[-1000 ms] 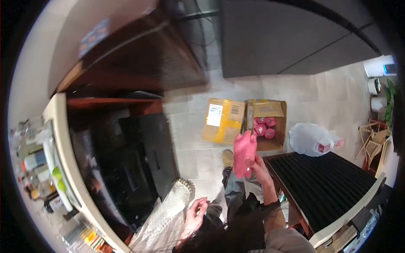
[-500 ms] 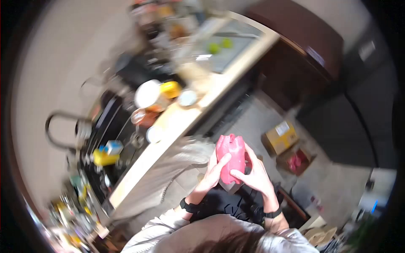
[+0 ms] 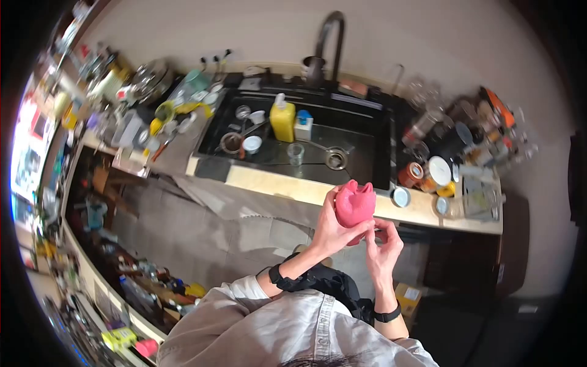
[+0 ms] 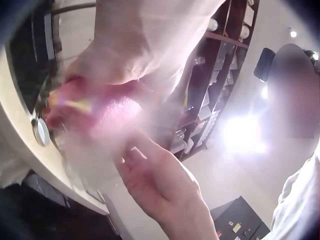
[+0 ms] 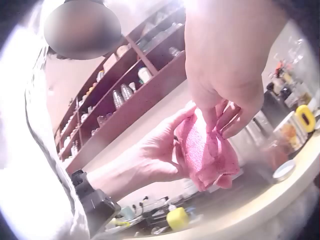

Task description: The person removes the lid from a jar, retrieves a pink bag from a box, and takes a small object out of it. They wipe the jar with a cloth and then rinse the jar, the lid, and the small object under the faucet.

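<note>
A pink wrapped bundle (image 3: 356, 207) with pointed, gathered ends is held up in front of the counter edge. My left hand (image 3: 333, 232) grips it from the left side, fingers curled round it. At its near right end, my right hand (image 3: 384, 246) pinches the pink wrap with thumb and fingertips. The right wrist view shows the bundle's (image 5: 207, 150) textured surface with folds, the right hand (image 5: 225, 85) over its top and the left hand (image 5: 155, 150) round its side. Glare and blur cover much of the bundle (image 4: 110, 107) in the left wrist view; what is inside the wrap is hidden.
Behind the bundle is a black sink (image 3: 367, 144) with a tall faucet (image 3: 330, 46), a yellow soap bottle (image 3: 282, 121) and a glass (image 3: 296, 154). Jars and a lid (image 3: 401, 197) stand on the right counter. A cardboard box (image 3: 408, 296) lies on the floor behind my right arm.
My view has turned from the floor boxes to the sink. The bundle went from the right hand alone to both hands; now the left grips it while the right has shifted to its near end.
</note>
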Tool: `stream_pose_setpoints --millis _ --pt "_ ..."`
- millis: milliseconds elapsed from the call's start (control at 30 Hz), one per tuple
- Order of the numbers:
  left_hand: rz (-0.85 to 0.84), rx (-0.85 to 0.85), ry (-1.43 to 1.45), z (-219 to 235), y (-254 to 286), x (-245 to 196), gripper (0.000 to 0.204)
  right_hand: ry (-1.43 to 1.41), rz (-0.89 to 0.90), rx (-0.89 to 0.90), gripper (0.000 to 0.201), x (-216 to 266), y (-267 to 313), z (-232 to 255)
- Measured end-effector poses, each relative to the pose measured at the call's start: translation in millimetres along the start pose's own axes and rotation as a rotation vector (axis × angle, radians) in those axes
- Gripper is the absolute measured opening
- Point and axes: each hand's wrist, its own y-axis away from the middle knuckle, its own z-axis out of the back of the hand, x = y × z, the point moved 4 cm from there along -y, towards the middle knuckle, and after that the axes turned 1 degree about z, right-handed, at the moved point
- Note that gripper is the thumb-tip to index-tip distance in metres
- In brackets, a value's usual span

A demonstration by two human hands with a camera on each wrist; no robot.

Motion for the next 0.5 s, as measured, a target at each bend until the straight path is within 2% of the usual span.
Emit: stream_pose_setpoints --millis 133,267,367,400,500 --pt "0.003 -0.225 -0.045 57 -1 -18 0.085 0.079 0.303 0.08 0.012 31 -7 -53" --pt "0.18 -0.388 0.214 95 1 0 0.086 0.126 0.482 0.124 0.015 60 -12 -90" --pt "0.213 -0.435 0.287 118 -3 -4 0.078 0.072 0.521 0.198 0.017 79 -13 -114" --pt "0.272 -0.42 0.338 125 -5 -11 0.079 0.064 0.499 0.23 0.015 83 -15 -121" --pt "0.265 -0.424 0.426 144 -15 0 0.081 -0.072 0.315 0.375 0.016 88 -26 -140"
